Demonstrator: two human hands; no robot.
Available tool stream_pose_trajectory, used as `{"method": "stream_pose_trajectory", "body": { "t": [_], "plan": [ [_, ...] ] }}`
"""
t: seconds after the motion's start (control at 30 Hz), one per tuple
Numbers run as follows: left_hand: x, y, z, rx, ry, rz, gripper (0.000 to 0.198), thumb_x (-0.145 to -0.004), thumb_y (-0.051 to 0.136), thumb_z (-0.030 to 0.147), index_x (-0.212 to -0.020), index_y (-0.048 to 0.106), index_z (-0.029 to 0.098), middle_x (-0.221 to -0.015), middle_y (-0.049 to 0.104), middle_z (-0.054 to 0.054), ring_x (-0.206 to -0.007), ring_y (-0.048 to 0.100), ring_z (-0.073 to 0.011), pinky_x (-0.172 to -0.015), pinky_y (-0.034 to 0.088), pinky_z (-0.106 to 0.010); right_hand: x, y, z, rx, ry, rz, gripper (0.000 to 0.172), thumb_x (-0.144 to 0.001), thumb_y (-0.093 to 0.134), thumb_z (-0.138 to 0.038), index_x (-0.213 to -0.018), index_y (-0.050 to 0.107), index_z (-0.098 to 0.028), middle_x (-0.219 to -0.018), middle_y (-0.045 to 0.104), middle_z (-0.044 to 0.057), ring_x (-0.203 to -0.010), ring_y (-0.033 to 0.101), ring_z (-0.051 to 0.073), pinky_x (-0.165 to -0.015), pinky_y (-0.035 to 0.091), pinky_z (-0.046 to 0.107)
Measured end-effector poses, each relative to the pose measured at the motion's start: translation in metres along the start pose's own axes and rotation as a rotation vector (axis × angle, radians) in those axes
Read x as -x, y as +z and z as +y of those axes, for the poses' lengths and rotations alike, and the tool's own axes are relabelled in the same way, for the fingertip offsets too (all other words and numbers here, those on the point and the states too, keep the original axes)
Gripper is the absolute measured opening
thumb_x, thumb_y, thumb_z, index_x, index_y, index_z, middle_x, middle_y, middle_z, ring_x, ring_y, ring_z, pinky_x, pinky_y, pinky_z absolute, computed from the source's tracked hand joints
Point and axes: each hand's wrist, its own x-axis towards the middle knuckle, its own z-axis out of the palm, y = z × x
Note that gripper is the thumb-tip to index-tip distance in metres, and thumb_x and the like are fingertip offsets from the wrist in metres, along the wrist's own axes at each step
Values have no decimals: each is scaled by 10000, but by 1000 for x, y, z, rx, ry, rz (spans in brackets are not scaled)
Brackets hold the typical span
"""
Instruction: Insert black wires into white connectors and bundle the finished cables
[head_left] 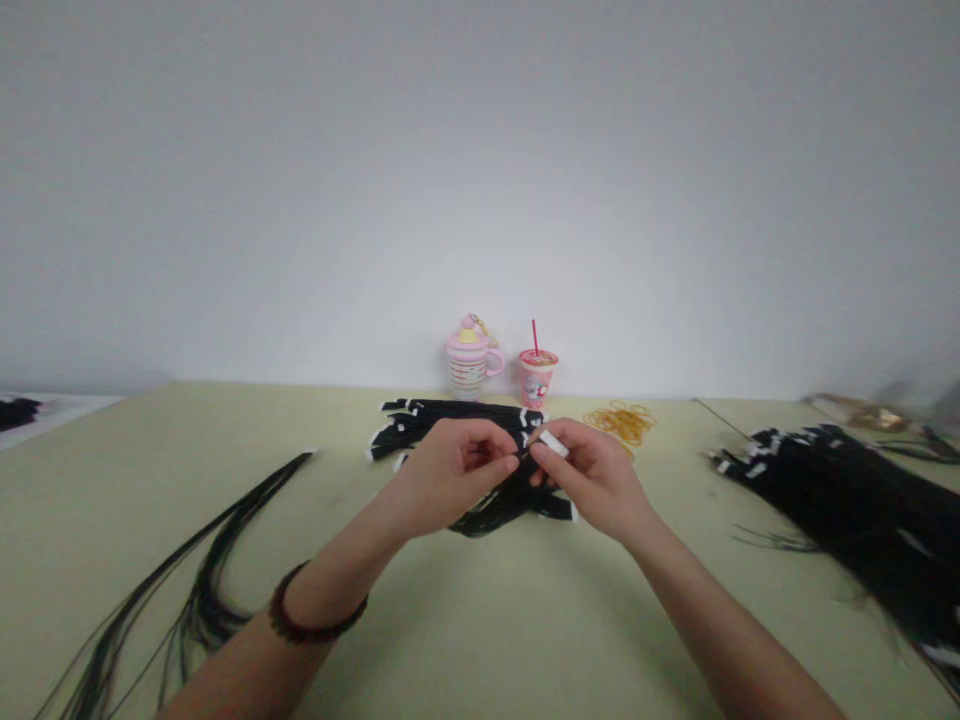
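Note:
Both of my hands meet over the middle of the table. My left hand [469, 462] is closed in a pinch, thumb against forefinger; what lies between the fingertips is too small to make out. Close beside it, my right hand [592, 470] pinches a bundle of thin black wires by its white end piece [553, 443], which sticks up past the thumb. Beneath the hands more black wires [484, 515] curve over the table, partly covered by them. Just behind lie bundles of black wires [457, 410] with white ends.
Yellow rubber bands [622, 422] lie in a heap behind my right hand. A pink lidded mug [469, 365] and a pink cup with a straw [537, 380] stand by the wall. Loose black wires [217, 560] spread at left; a large wire pile [847, 510] sits at right.

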Motion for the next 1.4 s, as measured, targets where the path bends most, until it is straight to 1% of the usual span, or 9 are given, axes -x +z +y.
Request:
{"method": "stream_pose_trajectory", "body": {
  "t": [0.13,0.27,0.37,0.53,0.7,0.83,1.1,1.23,1.4],
  "plan": [
    [2,1,7,-120,60,44,135,-790,609,277,-778,640,147,-686,616,-7,-616,541,-118,-578,439,-235,0,3,1,19,-49,53,179,-854,597,-355,-822,634,-183,-663,629,-5,-569,648,121,-536,493,210],
    [3,-1,13,-283,140,100,122,-782,618,241,-731,656,137,-645,595,5,-592,514,-102,-561,409,-219,2,3,-6,131,-125,117,159,-870,589,-319,-821,657,-184,-661,660,1,-574,655,125,-539,493,208],
    [2,-3,13,-246,128,90,128,-771,638,251,-725,660,133,-626,589,11,-580,513,-98,-560,409,-216,5,-4,-12,203,-183,161,143,-877,595,-290,-831,672,-180,-654,676,-3,-575,658,117,-567,499,203],
    [-2,-3,7,-155,94,61,167,-766,654,291,-721,654,130,-616,589,9,-572,512,-100,-547,405,-222,10,-21,-18,162,-256,289,101,-861,632,-265,-854,688,-181,-730,697,-2,-569,654,101,-574,512,197],
    [-7,-2,-2,-150,95,47,187,-760,675,318,-730,667,133,-633,622,-3,-585,529,-107,-563,413,-231,5,-25,-16,103,-241,292,107,-851,640,-263,-834,691,-171,-713,679,-1,-549,640,95,-536,514,190],
    [-10,-3,-4,-140,77,48,211,-743,698,338,-684,671,138,-646,652,-14,-585,529,-107,-555,402,-230,1,-31,-14,75,-252,313,85,-839,655,-252,-846,711,-189,-720,688,-8,-551,636,88,-531,517,186],
    [-14,-15,1,-202,39,40,192,-722,705,304,-640,661,136,-641,668,-24,-583,544,-106,-553,400,-221,3,-69,-16,19,-324,579,54,-779,733,-242,-824,749,-216,-685,689,-15,-528,613,82,-489,503,181],
    [-18,-23,-4,-187,52,-5,212,-728,702,329,-654,643,140,-640,653,-15,-592,548,-107,-556,409,-219,3,-89,-20,-53,-339,710,96,-737,769,-258,-806,752,-192,-628,665,-15,-507,585,72,-483,489,175],
    [-22,-31,-12,-191,16,-35,223,-729,696,354,-684,649,141,-631,636,-11,-578,537,-105,-541,402,-216,5,-121,-22,-207,-393,834,127,-670,787,-222,-763,749,-145,-649,653,10,-516,570,73,-461,468,179]
  ]
}}
